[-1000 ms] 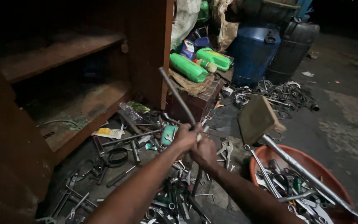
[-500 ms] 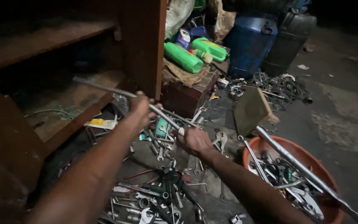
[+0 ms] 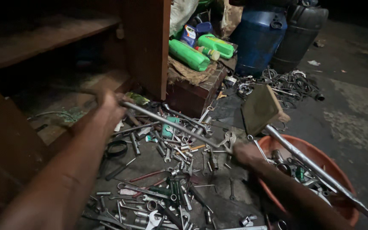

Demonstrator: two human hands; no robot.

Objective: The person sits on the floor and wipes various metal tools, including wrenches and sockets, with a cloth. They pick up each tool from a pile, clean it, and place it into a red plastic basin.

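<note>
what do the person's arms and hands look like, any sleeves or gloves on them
Both forearms are bare, with no sleeves in view. The left hand and right hand wear no gloves. No watch, ring or band shows, though the light is dim and the left arm is blurred.

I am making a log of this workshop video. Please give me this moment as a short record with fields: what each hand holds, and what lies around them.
left hand: left hand grips one end of a long metal rod, near the wooden cabinet
right hand: right hand holds the rod's other end, beside the orange basin
rod: slanted above the floor
below: scattered wrenches and sockets
basin contents: more metal tools
behind: green bottles, blue drum
</note>
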